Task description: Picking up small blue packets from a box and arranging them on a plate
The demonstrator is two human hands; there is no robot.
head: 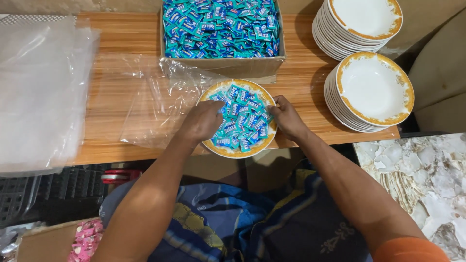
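Candies point(240, 123) in blue wrappers heap on a round gold-rimmed plate point(219, 148), lying every way with no common axis. Left hand point(203, 121) rests curled on the heap's left; right hand point(285, 118) grips the plate's right rim. Beyond both hands stands a candy-filled cardboard box point(233, 66) on the counter point(116, 73); right of them, stacked plates point(374, 92).

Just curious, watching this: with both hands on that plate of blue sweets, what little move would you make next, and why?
Probably level the sweets and nudge them in from the rim. The left hand rests on the pile, the right hand is at the edge of the plate, and the wrappers are heaped right up to the gold border, so some look likely to spill if it is lifted as it is.
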